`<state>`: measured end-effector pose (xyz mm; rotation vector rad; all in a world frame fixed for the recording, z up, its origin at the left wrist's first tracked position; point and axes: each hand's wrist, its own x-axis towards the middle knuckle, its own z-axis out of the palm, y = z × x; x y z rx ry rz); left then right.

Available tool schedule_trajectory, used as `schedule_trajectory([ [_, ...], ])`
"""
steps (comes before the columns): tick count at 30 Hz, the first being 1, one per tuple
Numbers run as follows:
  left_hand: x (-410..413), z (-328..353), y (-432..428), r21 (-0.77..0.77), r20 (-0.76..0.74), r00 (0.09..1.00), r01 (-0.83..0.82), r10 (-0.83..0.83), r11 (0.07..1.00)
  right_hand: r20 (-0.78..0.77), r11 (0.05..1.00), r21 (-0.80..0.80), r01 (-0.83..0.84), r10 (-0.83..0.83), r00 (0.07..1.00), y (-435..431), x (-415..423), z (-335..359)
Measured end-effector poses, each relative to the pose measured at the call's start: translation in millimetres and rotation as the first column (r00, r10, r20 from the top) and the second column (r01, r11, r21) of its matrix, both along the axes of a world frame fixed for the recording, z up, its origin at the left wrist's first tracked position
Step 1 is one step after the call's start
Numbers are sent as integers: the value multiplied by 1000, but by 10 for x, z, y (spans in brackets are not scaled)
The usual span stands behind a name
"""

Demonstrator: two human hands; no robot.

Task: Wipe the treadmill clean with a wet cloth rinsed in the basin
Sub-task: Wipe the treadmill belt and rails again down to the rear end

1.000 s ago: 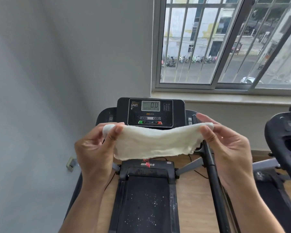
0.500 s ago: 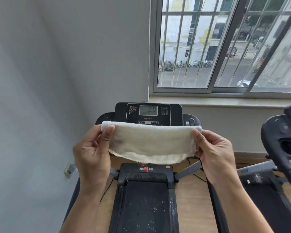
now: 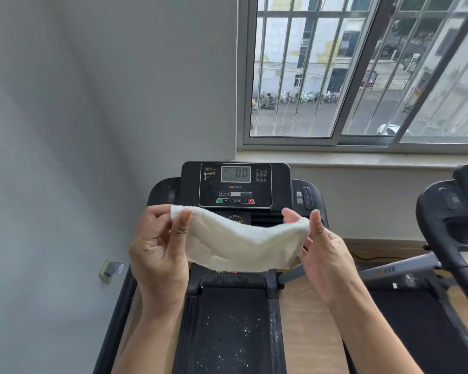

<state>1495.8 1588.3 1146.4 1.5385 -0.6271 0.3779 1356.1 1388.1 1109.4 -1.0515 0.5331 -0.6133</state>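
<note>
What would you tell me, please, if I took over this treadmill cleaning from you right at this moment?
Left hand: pinches the left end of the cloth.
Right hand: holds the right end between thumb and fingers.
The cloth is held up in the air, spread between both hands, in front of the console.
Belt: white specks lie on it, so it looks unwiped.
Basin: not in view.
Done: nothing that shows here.
Left to do: wipe console and belt, rinsing the cloth as needed.
</note>
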Motion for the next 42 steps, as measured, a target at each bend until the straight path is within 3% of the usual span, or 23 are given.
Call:
schedule_trajectory([
  [5,8,-35,-7,2,3,998,-67,67,998,112,999,21,-40,37,993,-58,-65,-64],
  [10,12,-128,-1,-99,-184,981,51,-68,994,57,985,-126,122,-115,992,12,-27,16],
  [13,61,-200,-32,-53,-254,961,104,-114,993,55,944,-250,218,-211,976,18,4,24],
  [16,209,-425,-77,-53,-478,849,229,-226,972,-1,918,-331,218,-231,973,-41,37,-53],
  [23,382,-860,-158,315,-519,855,205,-12,927,-315,765,-638,87,-363,877,-208,209,-456],
  [26,303,-830,-269,440,-412,910,245,-48,864,-378,690,-722,-56,-325,867,-96,323,-301],
  [29,161,-736,-442,477,-377,909,356,-178,804,-430,654,-720,-233,-156,889,141,547,-170],
  [31,95,-644,-500,408,-468,845,466,-259,785,-448,587,-752,-299,-122,886,260,649,-194],
  [32,94,-586,-495,279,-587,748,546,-309,790,-439,536,-786,-307,-137,888,282,664,-232],
  [34,161,-482,-432,-107,-798,398,644,-451,758,-413,454,-833,-318,-126,902,283,612,-300],
  [35,219,-448,-387,-243,-828,254,641,-500,728,-412,402,-850,-340,-106,905,285,561,-325],
  [36,280,-434,-346,-300,-837,181,637,-516,710,-415,333,-870,-364,-97,904,294,513,-350],
  [38,364,-474,-314,-299,-849,164,636,-503,712,-412,236,-892,-385,-77,908,343,436,-377],
  [42,324,-567,-384,-211,-814,325,606,-481,767,-356,389,-856,-340,34,934,463,340,-331],
])
